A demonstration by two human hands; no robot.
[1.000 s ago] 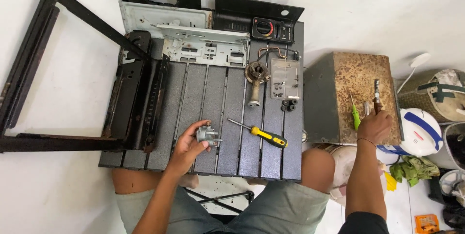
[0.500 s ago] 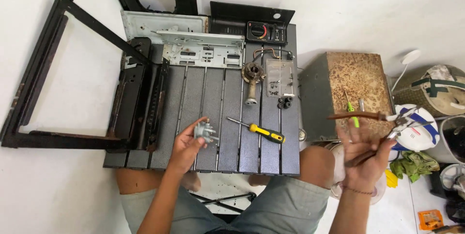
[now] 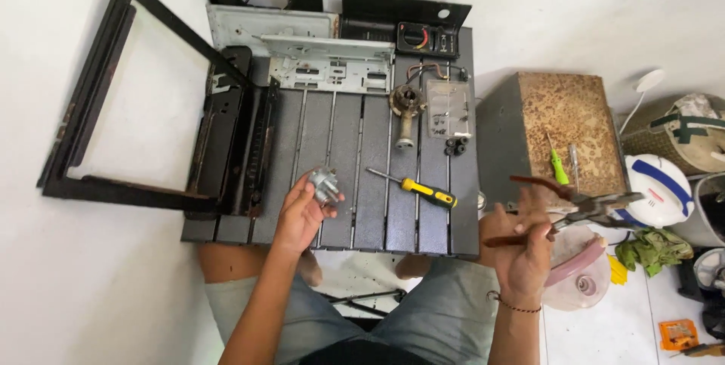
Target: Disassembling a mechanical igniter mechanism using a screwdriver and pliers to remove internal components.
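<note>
Seen from above, you sit at the near edge of a dark grey slatted metal table (image 3: pixel 343 206), knees under it. Your left hand (image 3: pixel 302 214) is raised over the near edge, left of the middle, with its fingers curled around a small silvery metal valve-like part (image 3: pixel 325 183) pinched at the fingertips. Your right hand (image 3: pixel 521 248) is off the table's near right corner, palm up, loosely gripping a pair of pliers with dark red handles (image 3: pixel 574 206); the handles are spread apart and the grey nose points right, away from the table. Just right of the small part, a screwdriver with a yellow and black handle (image 3: pixel 415 187) lies flat on the table, shaft pointing toward the far left. Beyond it, near the far right corner, stand a round brass burner piece (image 3: pixel 405 104) and a clear plastic tray of small parts (image 3: pixel 448 108), with a black multimeter (image 3: pixel 428 39) at the far edge. A pale grey perforated metal bracket (image 3: pixel 328 67) lies along the far edge, and black oven panels (image 3: pixel 230 138) rest along the left edge. Beside the table's right edge stands a rusty brown metal box (image 3: pixel 566 123) with a green-handled tool (image 3: pixel 557 169) on top.
</note>
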